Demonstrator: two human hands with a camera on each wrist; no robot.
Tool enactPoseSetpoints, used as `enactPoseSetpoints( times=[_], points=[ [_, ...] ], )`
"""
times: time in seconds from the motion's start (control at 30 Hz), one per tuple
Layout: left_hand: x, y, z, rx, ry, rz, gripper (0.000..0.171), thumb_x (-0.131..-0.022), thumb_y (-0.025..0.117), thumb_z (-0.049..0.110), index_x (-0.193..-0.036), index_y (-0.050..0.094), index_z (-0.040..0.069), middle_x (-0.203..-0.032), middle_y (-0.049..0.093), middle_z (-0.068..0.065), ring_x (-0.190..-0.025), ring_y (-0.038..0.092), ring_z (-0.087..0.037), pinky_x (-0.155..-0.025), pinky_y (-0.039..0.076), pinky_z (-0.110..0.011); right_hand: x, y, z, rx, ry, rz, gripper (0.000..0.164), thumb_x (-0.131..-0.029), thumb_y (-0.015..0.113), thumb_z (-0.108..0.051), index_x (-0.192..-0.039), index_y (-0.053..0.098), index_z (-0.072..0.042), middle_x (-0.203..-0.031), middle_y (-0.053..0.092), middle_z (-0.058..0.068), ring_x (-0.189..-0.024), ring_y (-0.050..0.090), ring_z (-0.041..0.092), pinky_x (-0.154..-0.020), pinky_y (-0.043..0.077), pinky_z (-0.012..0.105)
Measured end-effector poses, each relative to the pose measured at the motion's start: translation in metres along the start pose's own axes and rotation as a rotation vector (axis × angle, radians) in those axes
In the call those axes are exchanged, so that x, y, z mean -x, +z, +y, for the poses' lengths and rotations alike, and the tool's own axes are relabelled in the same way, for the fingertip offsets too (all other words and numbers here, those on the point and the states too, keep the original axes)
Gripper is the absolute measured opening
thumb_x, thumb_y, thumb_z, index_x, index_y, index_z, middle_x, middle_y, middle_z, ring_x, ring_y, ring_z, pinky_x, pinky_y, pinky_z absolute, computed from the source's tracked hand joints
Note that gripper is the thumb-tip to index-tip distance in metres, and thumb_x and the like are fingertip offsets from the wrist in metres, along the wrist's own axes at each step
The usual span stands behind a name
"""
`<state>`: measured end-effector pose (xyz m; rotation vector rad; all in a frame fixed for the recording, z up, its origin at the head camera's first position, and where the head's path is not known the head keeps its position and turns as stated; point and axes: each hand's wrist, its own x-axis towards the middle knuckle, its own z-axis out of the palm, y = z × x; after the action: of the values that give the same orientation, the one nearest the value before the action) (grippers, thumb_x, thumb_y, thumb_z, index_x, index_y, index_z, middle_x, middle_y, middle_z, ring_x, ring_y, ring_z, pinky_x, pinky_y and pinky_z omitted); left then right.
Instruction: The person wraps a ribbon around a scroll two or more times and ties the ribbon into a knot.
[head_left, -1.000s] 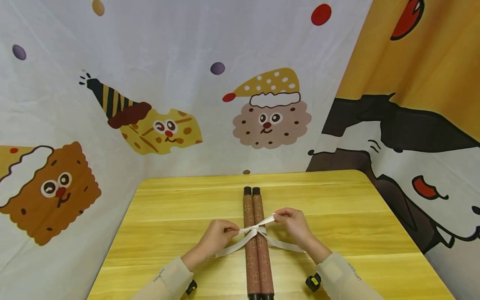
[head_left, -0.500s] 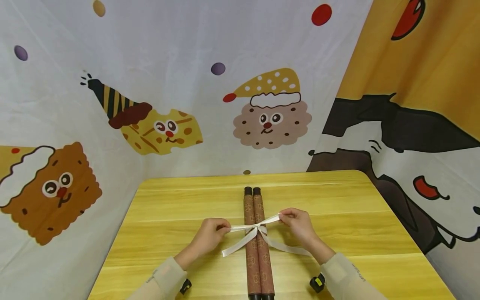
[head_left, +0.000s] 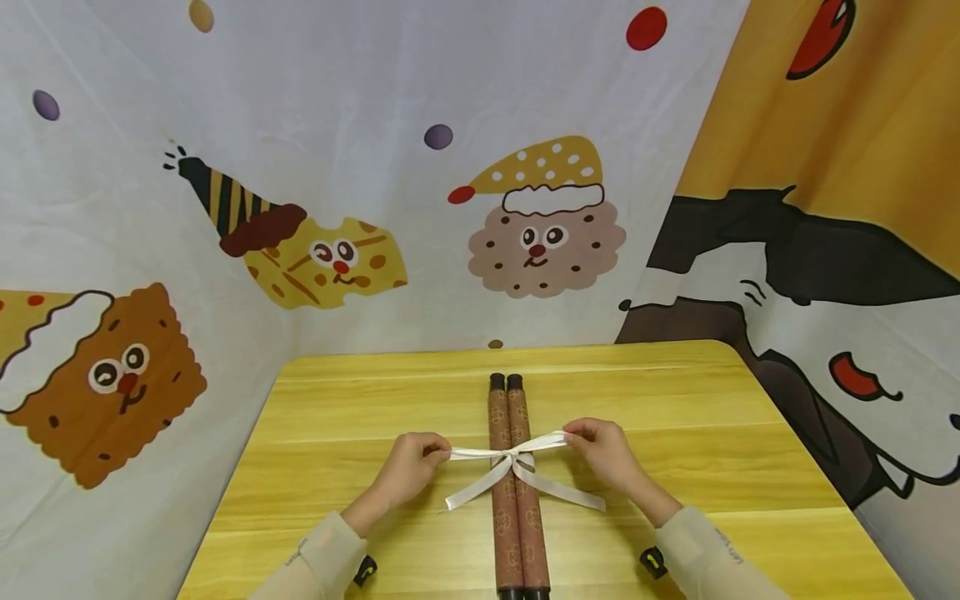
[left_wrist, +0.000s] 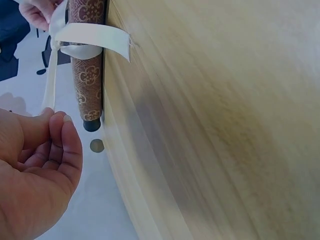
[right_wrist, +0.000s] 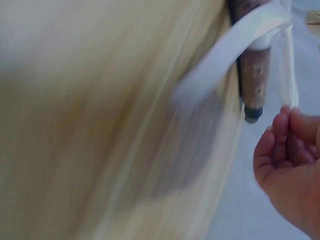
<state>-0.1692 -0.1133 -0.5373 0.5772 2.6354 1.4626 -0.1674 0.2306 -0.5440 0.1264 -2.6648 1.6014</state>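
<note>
Two brown patterned scrolls [head_left: 517,508] with dark end knobs lie side by side, pointing away from me. A white ribbon [head_left: 487,477] goes round their middle and is knotted on top in a bow. My left hand [head_left: 411,465] pinches the left loop between thumb and forefinger, left of the scrolls. On the other side my right hand [head_left: 606,454] pinches the right loop in the same manner. Both loops stretch taut from the knot, clear in the left wrist view, where a ribbon tail [left_wrist: 97,36] hangs past the scroll. The other tail [right_wrist: 220,62] is blurred in the right wrist view.
The scrolls lie on a yellow wood-grain table [head_left: 337,400]. Behind it hangs a pale cloth [head_left: 360,100] printed with cartoon snacks, and an orange and black print [head_left: 825,150] covers the right side.
My hands have moved apart, the left one further left and the right one slightly right. The bow's loops have drawn out longer, and the right tail has slipped clear of my right wrist.
</note>
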Motion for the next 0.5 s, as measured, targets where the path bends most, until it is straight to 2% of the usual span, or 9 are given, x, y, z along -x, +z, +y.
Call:
enactPoseSetpoints(
  times=[0.1, 0.33, 0.5],
  points=[
    [-0.001, -0.001, -0.001, -0.013, 0.002, 0.011, 0.007, -0.088, 0.064, 0.003, -0.089, 0.071, 0.002, -0.083, 0.069, -0.004, -0.073, 0.059, -0.011, -0.064, 0.051, -0.023, -0.001, -0.005, 0.004, 0.095, -0.105, -0.017, 0.007, -0.087, 0.067, -0.007, -0.092, 0.071, -0.010, -0.083, 0.069, 0.001, -0.069, 0.061, 0.021, -0.055, 0.049, 0.024],
    [-0.002, -0.002, -0.004, -0.021, -0.003, 0.004, 0.008, -0.089, 0.064, 0.003, -0.089, 0.072, 0.003, -0.084, 0.069, -0.003, -0.073, 0.060, -0.011, -0.063, 0.051, -0.024, -0.001, -0.016, 0.011, 0.317, -0.343, -0.076, 0.012, -0.086, 0.067, 0.000, -0.089, 0.072, -0.011, -0.088, 0.070, -0.001, -0.079, 0.065, 0.013, -0.066, 0.054, 0.023],
    [-0.004, -0.002, -0.009, -0.021, -0.015, 0.001, 0.008, -0.088, 0.064, 0.001, -0.087, 0.072, 0.003, -0.084, 0.070, -0.003, -0.076, 0.062, -0.015, -0.064, 0.051, -0.024, -0.001, -0.021, 0.018, 0.438, -0.366, -0.112, 0.015, -0.087, 0.065, 0.000, -0.088, 0.069, -0.014, -0.086, 0.067, -0.004, -0.079, 0.064, 0.011, -0.067, 0.053, 0.023]
  ],
)
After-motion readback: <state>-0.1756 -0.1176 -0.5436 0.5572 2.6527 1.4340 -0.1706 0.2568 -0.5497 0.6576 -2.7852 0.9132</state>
